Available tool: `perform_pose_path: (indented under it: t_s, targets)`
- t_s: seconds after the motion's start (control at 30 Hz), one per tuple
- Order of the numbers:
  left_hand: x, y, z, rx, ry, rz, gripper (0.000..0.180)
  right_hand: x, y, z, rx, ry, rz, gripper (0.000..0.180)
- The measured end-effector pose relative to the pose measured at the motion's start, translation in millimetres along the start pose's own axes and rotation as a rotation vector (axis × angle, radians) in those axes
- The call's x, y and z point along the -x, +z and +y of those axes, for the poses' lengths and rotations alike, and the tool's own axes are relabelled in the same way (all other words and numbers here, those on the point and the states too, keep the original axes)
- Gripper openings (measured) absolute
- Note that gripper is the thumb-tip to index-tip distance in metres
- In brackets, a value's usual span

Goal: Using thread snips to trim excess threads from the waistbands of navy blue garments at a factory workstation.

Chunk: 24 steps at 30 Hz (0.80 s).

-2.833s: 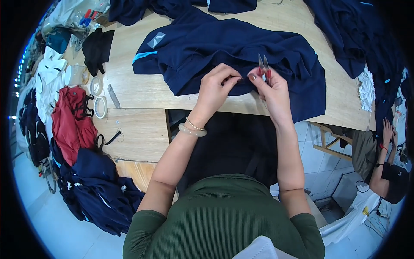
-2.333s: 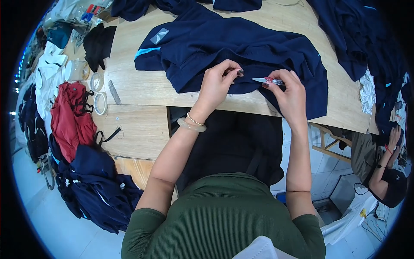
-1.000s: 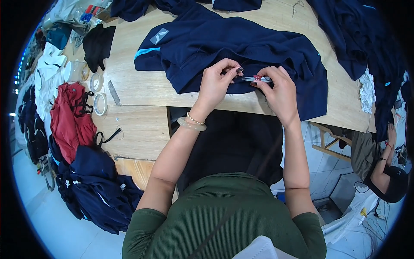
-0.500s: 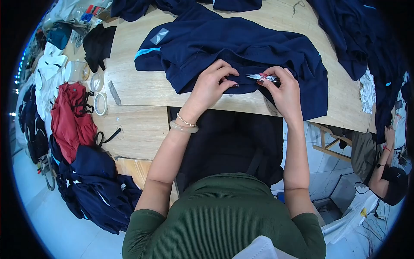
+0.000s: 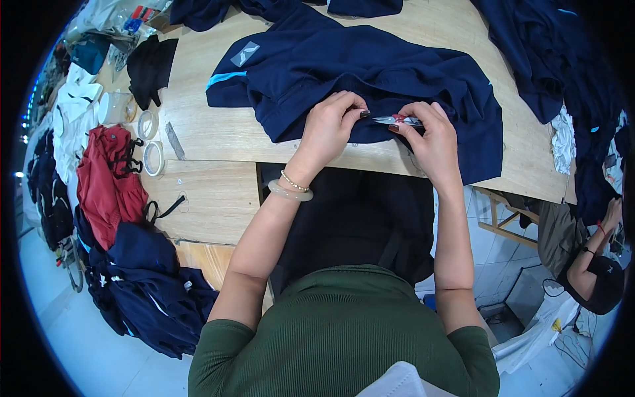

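A navy garment (image 5: 410,69) with a grey patch and a light-blue stripe lies bunched across the wooden table in front of me. At its near edge my left hand (image 5: 329,131) pinches the fabric between thumb and fingers; the exact bit held is hidden. A pair of small thread snips (image 5: 383,120), silver with red, is gripped in my right hand (image 5: 430,137). Their blades point left over the gathered cloth, with the tips close to my left thumb.
Two tape rolls (image 5: 153,159) and a grey strip (image 5: 174,140) lie at left, near a red garment (image 5: 109,185) and a black cloth (image 5: 151,69). More navy garments (image 5: 529,59) hang over the right edge. A co-worker (image 5: 595,278) is at the far right.
My left hand has shifted slightly right and its fingers have closed together near the blade tips. The snips have moved a little left. At far right, the co-worker's arm has shifted.
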<state>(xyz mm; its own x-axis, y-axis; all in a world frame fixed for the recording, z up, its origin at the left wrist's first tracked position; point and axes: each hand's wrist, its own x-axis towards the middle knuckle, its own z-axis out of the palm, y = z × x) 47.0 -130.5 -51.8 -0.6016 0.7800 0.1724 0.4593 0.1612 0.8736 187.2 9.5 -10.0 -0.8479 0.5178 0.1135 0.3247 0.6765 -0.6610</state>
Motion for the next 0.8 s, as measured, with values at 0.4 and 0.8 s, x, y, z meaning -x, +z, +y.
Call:
perform_pose_path:
  t_s: [0.4, 0.8]
  targets:
    - [1, 1, -3, 0.010, -0.048, -0.008, 0.005, 4, -8, -15, 0.061, -0.096, 0.034, 0.015]
    - [1, 2, -3, 0.028, -0.023, -0.008, 0.004, 1, 1, -15, 0.138, -0.055, 0.055, 0.017]
